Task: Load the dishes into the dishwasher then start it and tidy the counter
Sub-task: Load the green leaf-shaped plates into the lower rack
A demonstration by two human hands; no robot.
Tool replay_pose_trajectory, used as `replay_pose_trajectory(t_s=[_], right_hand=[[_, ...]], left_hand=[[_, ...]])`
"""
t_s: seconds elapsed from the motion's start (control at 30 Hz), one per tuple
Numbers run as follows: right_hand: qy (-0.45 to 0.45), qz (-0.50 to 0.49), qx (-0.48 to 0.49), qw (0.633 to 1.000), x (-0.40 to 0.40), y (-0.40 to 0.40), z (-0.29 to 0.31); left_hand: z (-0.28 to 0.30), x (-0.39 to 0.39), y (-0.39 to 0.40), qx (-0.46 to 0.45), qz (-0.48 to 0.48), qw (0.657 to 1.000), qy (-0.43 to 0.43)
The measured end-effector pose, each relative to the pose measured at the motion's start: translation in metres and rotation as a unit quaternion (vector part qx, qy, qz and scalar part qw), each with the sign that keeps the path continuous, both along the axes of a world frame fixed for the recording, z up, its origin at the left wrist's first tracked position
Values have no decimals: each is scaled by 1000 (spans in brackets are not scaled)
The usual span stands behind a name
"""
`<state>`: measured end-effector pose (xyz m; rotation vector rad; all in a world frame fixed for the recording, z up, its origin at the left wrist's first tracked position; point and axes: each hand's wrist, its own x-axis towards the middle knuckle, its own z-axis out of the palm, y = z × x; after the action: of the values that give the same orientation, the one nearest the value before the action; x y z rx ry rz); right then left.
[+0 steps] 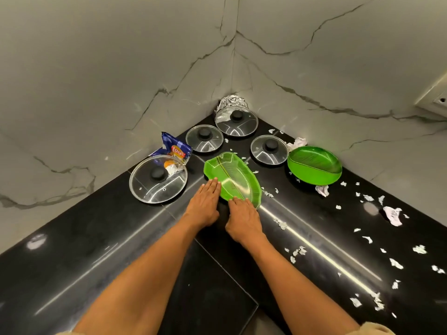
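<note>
Green plate (232,181) lies on black counter (96,250), long axis running 11 to 5 o'clock; left hand (205,201) and right hand (243,218), fingers flat and straight, touch its near rim.

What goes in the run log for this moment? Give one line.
stage: clearing counter | left hand: flat, touching leaf-shaped green plate | right hand: flat on its near edge | plate: on black counter
</note>
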<state>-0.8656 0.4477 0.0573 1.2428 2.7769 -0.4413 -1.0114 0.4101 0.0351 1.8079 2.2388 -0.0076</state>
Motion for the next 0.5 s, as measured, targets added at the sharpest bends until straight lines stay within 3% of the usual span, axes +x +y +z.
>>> replay_pose_trajectory(t_s=[0.2,0.37,0.5], right_hand=[[19,-83,29,996,29,17,-4],[23,-59,69,996,42,16,-15],[6,-52,48,997,41,11,-23]], left_hand=[[-11,-8,10,22,-21,1000,0],[-20,9,3,77,-25,996,-23],[-22,23,-15,105,-14,994,-17]])
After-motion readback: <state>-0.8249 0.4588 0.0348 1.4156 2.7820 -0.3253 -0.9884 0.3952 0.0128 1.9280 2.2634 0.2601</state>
